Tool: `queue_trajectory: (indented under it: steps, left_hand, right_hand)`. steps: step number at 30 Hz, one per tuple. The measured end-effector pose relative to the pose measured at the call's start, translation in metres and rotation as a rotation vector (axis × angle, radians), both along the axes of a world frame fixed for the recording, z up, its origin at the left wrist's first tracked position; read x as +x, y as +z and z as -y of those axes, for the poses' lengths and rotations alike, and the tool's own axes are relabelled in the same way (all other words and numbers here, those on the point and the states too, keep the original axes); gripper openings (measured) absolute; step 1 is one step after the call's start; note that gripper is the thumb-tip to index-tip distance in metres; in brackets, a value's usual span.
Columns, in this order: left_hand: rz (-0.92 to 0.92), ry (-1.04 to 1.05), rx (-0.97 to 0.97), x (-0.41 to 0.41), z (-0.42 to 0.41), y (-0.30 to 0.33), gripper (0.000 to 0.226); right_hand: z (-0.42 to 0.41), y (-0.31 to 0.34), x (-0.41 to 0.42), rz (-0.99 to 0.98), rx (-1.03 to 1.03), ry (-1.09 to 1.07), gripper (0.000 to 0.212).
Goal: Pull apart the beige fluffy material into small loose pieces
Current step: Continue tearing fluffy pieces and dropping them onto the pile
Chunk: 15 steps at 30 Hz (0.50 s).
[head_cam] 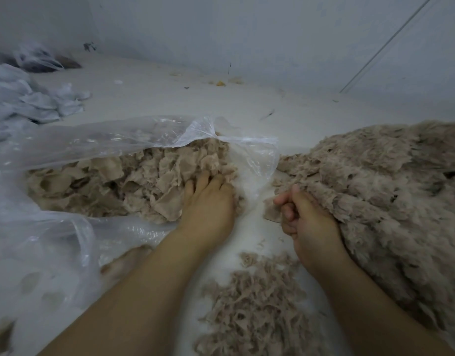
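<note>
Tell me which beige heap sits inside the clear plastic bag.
The left heap, under the left hand. The big fluffy mass on the right and the shredded pile near the camera lie bare on the floor.

No readable text, label, brand, number or sign appears on anything in the head view.

Our left hand presses fingers-down into the beige clumps inside the clear plastic bag; our right hand pinches a beige piece beside the fluffy pile.
</note>
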State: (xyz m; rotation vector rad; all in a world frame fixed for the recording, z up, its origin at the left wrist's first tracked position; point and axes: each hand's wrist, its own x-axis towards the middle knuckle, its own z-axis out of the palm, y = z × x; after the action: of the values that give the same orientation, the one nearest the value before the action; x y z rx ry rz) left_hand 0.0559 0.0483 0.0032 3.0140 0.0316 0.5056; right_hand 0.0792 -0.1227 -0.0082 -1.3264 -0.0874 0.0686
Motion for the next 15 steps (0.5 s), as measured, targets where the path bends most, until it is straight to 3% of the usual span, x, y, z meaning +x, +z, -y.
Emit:
queue_trajectory:
  steps: [4, 6, 10, 13, 15]
  left_hand:
    - [0.231, -0.087, -0.055, -0.007, 0.01, 0.007, 0.019]
    - [0.318, -0.224, -0.111, -0.008, 0.018, 0.006, 0.013]
    - [0.082, -0.442, -0.384, -0.008, 0.038, -0.002, 0.014]
    - [0.039, -0.328, -0.458, -0.001, 0.046, -0.009, 0.027]
    - [0.071, -0.264, -0.641, 0.002, 0.046, -0.009, 0.033]
  right_hand:
    - [0.0, 0.0, 0.0, 0.0, 0.004, 0.0, 0.05]
    - [-0.001, 0.001, -0.001, -0.009, 0.012, -0.001, 0.052]
    - [-0.002, 0.003, -0.002, -0.035, 0.059, 0.001, 0.057]
    - [-0.002, 0.004, -0.002, -0.027, 0.043, 0.004, 0.056]
    - [-0.002, 0.004, -0.002, -0.027, 0.044, 0.004, 0.056]
